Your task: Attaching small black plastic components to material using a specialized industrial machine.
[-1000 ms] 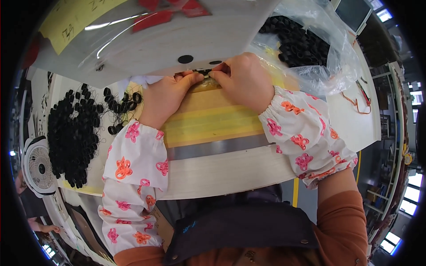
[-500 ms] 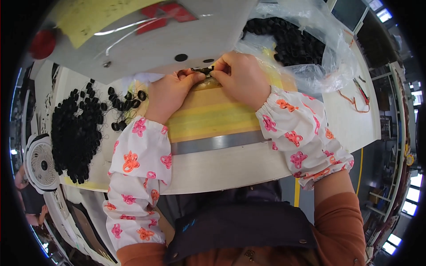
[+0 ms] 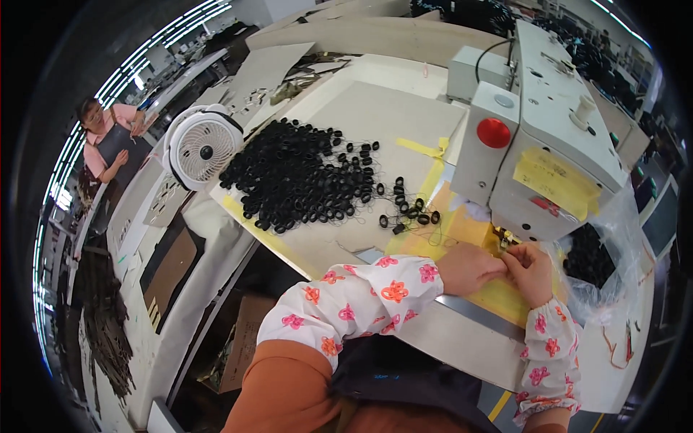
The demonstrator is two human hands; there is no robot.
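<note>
My left hand (image 3: 469, 269) and my right hand (image 3: 530, 273) meet in front of the sewing machine (image 3: 559, 155), over a yellow-taped work plate (image 3: 498, 299). Their fingertips are pinched close together. Whatever lies between them is too small and too covered to make out. Just beyond the fingers are the metal parts of the needle area (image 3: 507, 237). Several small black loops with loose threads (image 3: 415, 209) lie on the table left of the plate, beside a large heap of black loops (image 3: 299, 173).
Right of the machine a clear plastic bag (image 3: 613, 281) holds more black pieces (image 3: 588, 252). A white fan (image 3: 204, 151) stands at the heap's left. Thread snips (image 3: 628, 339) lie at the right edge. Another person (image 3: 115, 141) is at the far left.
My view has swung left, bringing the heap, the fan and the other person further into sight. Both hands have drawn slightly back from the needle area, still pinched together.
</note>
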